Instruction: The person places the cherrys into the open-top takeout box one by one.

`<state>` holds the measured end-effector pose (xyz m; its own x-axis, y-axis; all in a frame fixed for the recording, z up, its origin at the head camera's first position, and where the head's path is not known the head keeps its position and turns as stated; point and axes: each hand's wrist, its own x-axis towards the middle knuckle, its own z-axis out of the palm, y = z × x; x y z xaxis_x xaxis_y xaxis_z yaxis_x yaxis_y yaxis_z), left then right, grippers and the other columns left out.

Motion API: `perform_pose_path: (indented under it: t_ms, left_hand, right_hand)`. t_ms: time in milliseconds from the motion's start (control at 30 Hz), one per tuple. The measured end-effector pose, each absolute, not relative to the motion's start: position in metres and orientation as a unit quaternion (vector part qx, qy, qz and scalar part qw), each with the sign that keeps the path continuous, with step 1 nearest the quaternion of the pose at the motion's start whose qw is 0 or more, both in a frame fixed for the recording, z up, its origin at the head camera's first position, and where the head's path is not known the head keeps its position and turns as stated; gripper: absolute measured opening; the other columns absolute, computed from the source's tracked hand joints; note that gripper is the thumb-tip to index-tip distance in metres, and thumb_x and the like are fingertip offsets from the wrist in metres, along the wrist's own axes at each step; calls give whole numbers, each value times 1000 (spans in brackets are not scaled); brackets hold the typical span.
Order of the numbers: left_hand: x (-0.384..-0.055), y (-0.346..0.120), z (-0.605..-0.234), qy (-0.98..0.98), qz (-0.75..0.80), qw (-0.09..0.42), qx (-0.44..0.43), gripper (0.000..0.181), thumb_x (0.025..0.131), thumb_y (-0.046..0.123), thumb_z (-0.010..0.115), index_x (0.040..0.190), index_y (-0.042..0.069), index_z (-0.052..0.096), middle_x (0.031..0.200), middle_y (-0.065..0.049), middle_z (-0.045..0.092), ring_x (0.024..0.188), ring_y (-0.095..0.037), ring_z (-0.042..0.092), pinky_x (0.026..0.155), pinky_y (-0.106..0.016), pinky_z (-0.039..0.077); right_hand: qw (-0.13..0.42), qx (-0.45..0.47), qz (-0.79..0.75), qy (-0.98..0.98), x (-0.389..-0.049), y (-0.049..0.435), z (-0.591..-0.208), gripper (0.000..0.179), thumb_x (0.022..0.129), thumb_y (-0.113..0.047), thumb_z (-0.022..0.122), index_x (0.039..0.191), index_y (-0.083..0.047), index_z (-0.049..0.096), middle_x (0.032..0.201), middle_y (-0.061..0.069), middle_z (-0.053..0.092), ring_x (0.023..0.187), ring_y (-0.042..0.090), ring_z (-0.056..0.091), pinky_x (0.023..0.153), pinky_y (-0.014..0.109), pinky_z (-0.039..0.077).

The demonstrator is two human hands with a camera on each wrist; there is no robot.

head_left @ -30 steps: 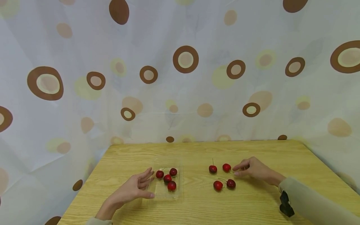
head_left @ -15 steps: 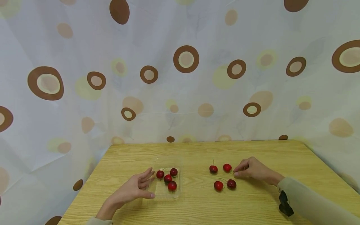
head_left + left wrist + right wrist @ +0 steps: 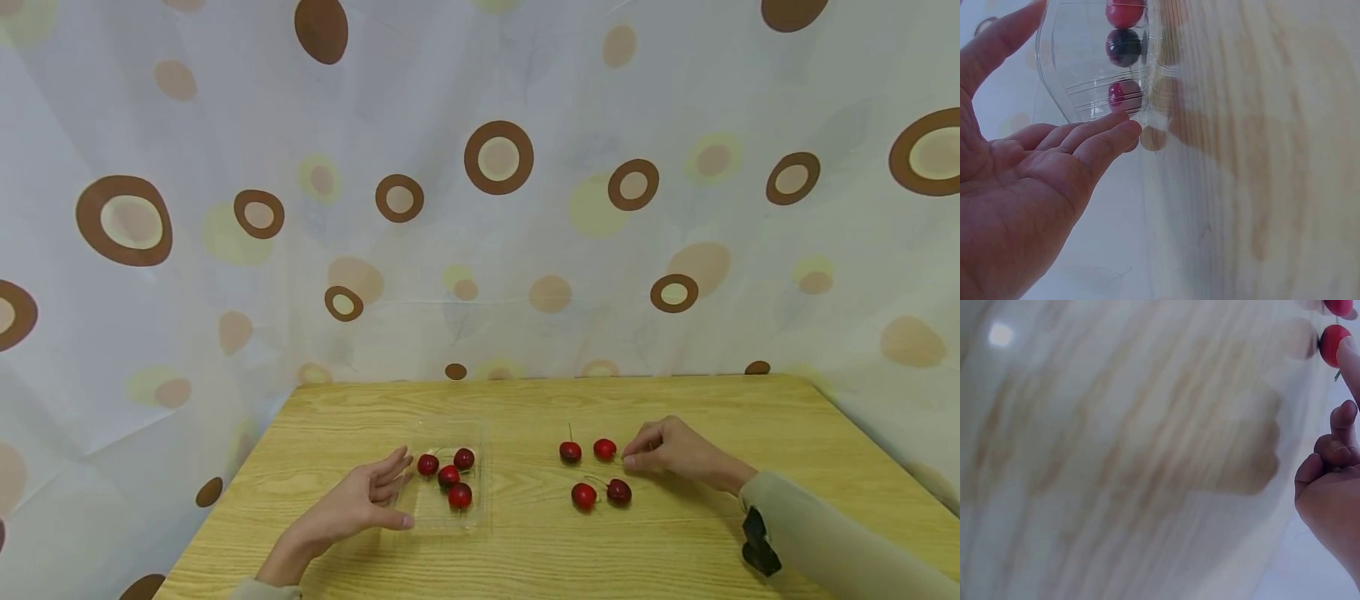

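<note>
In the head view a clear plastic box [image 3: 427,518] with several dark red cherries [image 3: 448,477] inside stands left of centre. My left hand [image 3: 348,508] is spread along its left side, thumb near the front corner; the left wrist view has the fingertips [image 3: 1129,128] right at the box wall. To the right, several stemmed cherries lie loose on the table. My right hand [image 3: 678,454] pinches the stem of the bright red cherry [image 3: 604,449] between thumb and index finger. That cherry rests low, close over the wood.
Near the right hand lie a back-left cherry [image 3: 570,452] with its stem upright and two front cherries, one bright [image 3: 583,497] and one darker [image 3: 618,492]. The wooden table [image 3: 525,550] ends at a patterned curtain [image 3: 547,233] behind.
My right thumb and index finger have come together on the cherry's stem. The cherry shifted very slightly. The left hand and the box have stayed in place.
</note>
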<state>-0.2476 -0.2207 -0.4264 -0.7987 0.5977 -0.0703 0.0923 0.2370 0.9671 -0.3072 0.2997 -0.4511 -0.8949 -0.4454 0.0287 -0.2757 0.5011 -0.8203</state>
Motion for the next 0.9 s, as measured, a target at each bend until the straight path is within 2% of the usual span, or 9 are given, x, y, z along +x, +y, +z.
perform_pose_path:
  t_ms: [167,433,533,567,600,700,767,833,900]
  left_hand:
    - [-247,-220,-425,757,574,217,227,101,97,8,77,165,-8,3,169,-33,10,153,-47,22,122,-55,24]
    - [-246,-220,-425,760,569,213,230,101,98,8,77,164,-9,3,168,-34,10,153,-47,23,122,-56,26]
    - [-247,-221,-426,761,568,215,230,101,98,8,77,165,-8,3,169,-33,10,153,-47,22,122,-54,26]
    - [-247,-221,-426,761,568,215,231,101,98,9,77,165,-8,3,169,-33,10,153,-47,22,122,-54,26]
    - [-247,-221,-426,761,567,215,231,101,98,9,77,165,-8,3,169,-33,10,153,-47,22,122,-53,26]
    - [-247,-221,-427,760,568,217,229,101,97,9,77,165,-8,3,169,-32,10,154,-46,22,122,-51,26]
    - [-247,-221,-427,760,568,216,228,102,97,9,77,165,-8,3,169,-32,10,153,-46,22,122,-52,26]
    - [-247,-221,-427,760,569,215,229,102,97,8,77,165,-8,3,169,-33,10,153,-47,22,122,-53,26]
    - [-248,-221,-428,761,568,213,232,102,97,7,77,165,-8,3,168,-33,10,153,-48,22,122,-55,26]
  right_hand:
    - [76,-211,-451,864,-309,296,-444,16,99,-16,77,108,-4,84,102,7,73,94,22,61,79,28,47]
    - [62,-208,-461,860,-307,282,-427,24,100,-22,76,111,-2,82,104,10,70,92,24,60,80,34,52]
    - [65,-199,-482,851,-305,274,-422,28,101,-23,75,115,1,80,109,11,71,103,32,62,88,42,54]
    - [66,-194,-491,846,-305,271,-420,30,101,-24,74,116,2,79,111,10,71,111,36,62,93,46,54]
    - [66,-190,-500,842,-305,268,-419,31,101,-24,74,117,3,78,113,10,72,121,40,59,99,50,52]
    - [72,-181,-526,828,-306,258,-414,34,102,-23,73,121,5,76,119,11,71,131,45,53,107,54,47]
    - [75,-176,-541,819,-308,252,-412,33,102,-23,73,121,5,76,121,12,70,130,41,55,109,53,45]
    - [80,-179,-552,811,-310,245,-410,31,103,-22,72,121,4,76,121,13,70,118,33,60,106,50,46]
    - [81,-182,-560,804,-313,238,-409,29,103,-22,72,119,1,77,122,12,70,114,27,61,106,49,45]
